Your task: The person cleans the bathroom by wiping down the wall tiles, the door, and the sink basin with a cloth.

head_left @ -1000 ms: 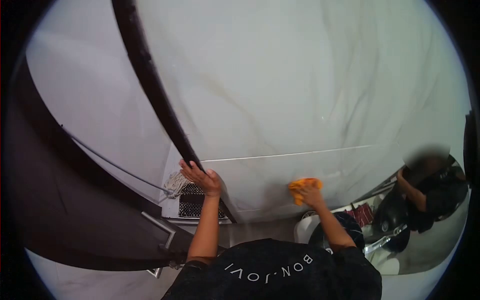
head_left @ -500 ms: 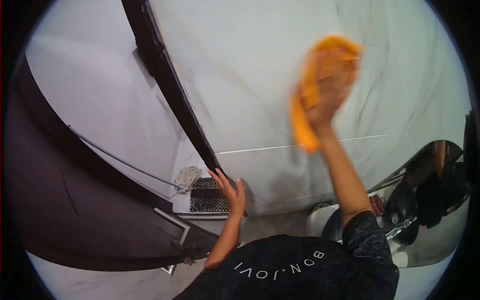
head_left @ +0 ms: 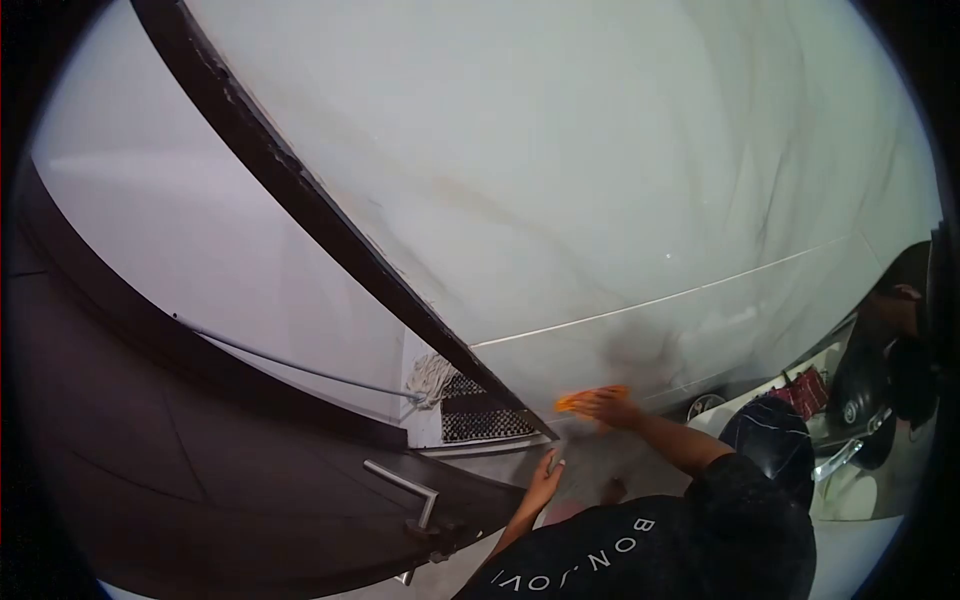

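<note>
My right hand (head_left: 608,408) presses an orange cloth (head_left: 592,396) against the lower part of the marbled wall (head_left: 560,200), just right of the foot of the dark door frame (head_left: 330,215). Most of the cloth is covered by the fingers, which lie stretched over it. Lower and to the left, my left hand (head_left: 545,480) is off the frame, close below its bottom end. Its fingers are raised and apart, and nothing shows in it.
A dark door (head_left: 200,450) with a metal handle (head_left: 428,507) fills the lower left. Beyond the frame, a mop (head_left: 430,380) lies by a black-and-white mat (head_left: 485,415). At the right are a faucet (head_left: 850,455), a red patterned item (head_left: 805,390) and a mirror (head_left: 905,400).
My right hand and the cloth have come down from high on the wall to near its base. My left hand has left the frame's edge and sits lower. The view has shifted and tilted.
</note>
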Demonstrator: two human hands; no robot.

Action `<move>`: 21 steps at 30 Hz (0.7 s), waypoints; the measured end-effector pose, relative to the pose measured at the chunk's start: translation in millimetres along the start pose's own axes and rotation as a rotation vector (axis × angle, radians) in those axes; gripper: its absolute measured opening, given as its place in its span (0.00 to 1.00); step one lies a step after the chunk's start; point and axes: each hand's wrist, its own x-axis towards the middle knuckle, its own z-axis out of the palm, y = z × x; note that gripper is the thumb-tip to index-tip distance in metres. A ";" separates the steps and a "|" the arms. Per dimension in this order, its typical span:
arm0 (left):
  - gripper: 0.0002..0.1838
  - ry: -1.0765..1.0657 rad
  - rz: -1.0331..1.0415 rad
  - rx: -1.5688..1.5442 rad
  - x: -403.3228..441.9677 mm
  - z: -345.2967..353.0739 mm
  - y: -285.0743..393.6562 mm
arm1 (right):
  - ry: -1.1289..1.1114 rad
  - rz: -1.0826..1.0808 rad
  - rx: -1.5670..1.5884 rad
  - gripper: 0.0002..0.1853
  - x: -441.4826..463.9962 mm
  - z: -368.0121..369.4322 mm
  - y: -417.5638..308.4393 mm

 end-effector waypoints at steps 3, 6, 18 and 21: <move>0.22 -0.043 -0.064 -0.076 -13.4 -0.1 -22.9 | -0.128 0.069 -0.228 0.29 -87.6 17.5 7.9; 0.23 -0.117 -0.155 -0.079 -22.5 -3.9 -1.1 | -0.298 0.181 -0.055 0.24 -115.0 -27.7 37.9; 0.24 -0.453 -0.144 0.023 -16.7 -4.6 39.9 | 0.878 0.909 -0.140 0.31 88.4 -310.3 206.1; 0.22 -0.429 -0.036 -0.001 -26.3 -5.5 40.6 | 0.988 0.974 -0.147 0.29 96.5 -335.5 224.6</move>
